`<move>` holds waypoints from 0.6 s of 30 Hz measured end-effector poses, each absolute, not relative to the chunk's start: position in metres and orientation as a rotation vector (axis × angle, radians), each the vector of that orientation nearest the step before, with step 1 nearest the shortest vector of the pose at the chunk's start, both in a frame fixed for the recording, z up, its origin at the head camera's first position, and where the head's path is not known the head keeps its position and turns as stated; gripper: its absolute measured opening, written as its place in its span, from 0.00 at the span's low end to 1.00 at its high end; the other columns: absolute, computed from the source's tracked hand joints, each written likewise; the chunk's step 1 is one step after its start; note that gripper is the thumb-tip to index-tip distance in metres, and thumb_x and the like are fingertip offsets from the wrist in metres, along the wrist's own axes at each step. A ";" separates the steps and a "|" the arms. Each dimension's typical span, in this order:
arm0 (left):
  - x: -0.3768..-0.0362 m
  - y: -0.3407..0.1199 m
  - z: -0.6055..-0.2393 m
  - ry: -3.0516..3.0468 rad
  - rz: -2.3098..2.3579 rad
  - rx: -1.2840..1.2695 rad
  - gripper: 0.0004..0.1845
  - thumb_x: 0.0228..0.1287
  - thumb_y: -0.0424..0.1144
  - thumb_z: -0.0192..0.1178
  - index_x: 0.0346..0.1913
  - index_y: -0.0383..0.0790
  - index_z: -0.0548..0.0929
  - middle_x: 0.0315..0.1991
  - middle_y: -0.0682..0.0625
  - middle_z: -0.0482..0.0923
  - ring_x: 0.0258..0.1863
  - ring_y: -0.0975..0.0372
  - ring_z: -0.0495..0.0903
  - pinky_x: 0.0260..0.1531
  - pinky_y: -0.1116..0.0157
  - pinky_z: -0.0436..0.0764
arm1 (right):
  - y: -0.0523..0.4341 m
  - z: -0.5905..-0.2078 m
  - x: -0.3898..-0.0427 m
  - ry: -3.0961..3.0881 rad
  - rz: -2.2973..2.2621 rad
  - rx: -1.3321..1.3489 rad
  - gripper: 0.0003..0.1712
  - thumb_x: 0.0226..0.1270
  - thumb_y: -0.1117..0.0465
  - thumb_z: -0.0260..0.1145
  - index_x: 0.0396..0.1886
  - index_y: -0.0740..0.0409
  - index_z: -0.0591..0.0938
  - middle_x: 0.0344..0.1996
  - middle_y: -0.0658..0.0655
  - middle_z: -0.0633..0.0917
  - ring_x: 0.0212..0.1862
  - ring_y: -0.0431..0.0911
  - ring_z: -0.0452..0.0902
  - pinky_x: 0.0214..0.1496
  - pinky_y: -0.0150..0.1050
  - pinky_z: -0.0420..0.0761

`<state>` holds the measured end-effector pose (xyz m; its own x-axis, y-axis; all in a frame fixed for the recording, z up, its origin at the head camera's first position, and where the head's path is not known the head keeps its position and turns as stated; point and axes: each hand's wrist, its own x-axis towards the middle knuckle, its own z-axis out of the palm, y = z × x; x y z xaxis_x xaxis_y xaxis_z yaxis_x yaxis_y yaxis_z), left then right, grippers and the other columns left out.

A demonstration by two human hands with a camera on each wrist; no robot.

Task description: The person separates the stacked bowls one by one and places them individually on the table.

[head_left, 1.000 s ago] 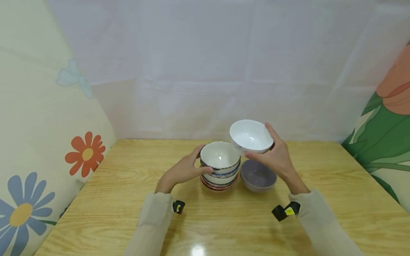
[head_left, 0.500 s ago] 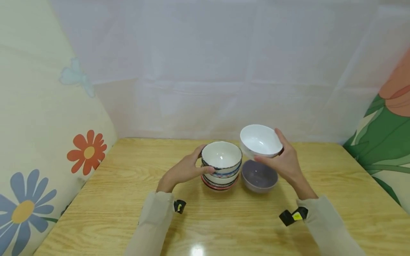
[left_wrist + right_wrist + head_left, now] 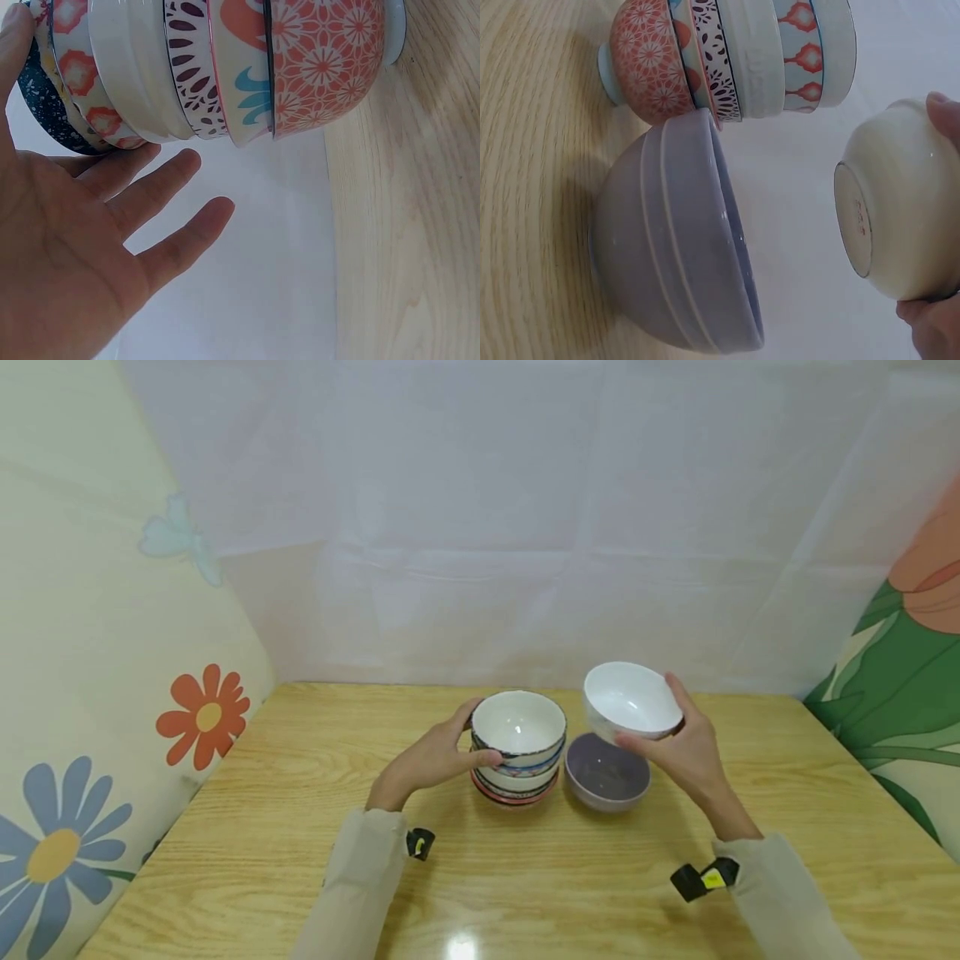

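Note:
In my right hand (image 3: 692,745) I grip a white bowl (image 3: 633,700) by its right side, thumb in front and fingers behind. It is raised and slightly tilted, apart from the purple bowl (image 3: 606,774) that stands on the table below it. The right wrist view shows the held bowl's pale underside (image 3: 855,217) with a small red mark. My left hand (image 3: 435,762) holds the top of a stack of several patterned bowls (image 3: 517,781) between thumb and fingers. Its other fingers stretch out loosely in the left wrist view. A coral floral bowl (image 3: 326,67) forms the stack's base.
The wooden table (image 3: 480,877) ends at a white cloth backdrop (image 3: 450,527). Flower-print cloth (image 3: 90,635) hangs at the left and more (image 3: 911,693) at the right. The stack and the purple bowl stand close side by side.
My right hand has carried the white bowl rightward and a little down, away from the stack and above the purple bowl's right side. The left hand stays on the stack.

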<state>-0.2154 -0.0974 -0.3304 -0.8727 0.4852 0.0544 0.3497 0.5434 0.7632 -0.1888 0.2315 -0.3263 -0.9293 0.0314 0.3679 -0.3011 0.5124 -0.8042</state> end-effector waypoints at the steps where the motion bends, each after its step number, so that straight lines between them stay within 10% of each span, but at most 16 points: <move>1: -0.215 -0.097 -0.330 2.614 1.237 0.713 0.49 0.54 0.63 0.64 0.74 0.53 0.53 0.70 0.46 0.63 0.70 0.52 0.61 0.66 0.43 0.62 | 0.233 -0.327 -0.189 -2.422 1.385 0.217 0.63 0.49 0.60 0.77 0.75 0.64 0.46 0.69 0.73 0.59 0.66 0.65 0.63 0.64 0.59 0.67; 18: -0.215 -0.097 -0.331 2.615 1.242 0.697 0.48 0.55 0.62 0.64 0.74 0.53 0.52 0.70 0.46 0.62 0.70 0.52 0.61 0.66 0.43 0.62 | 0.254 -0.345 -0.182 -2.423 1.335 0.096 0.63 0.47 0.61 0.78 0.76 0.63 0.48 0.70 0.71 0.59 0.65 0.63 0.65 0.63 0.54 0.70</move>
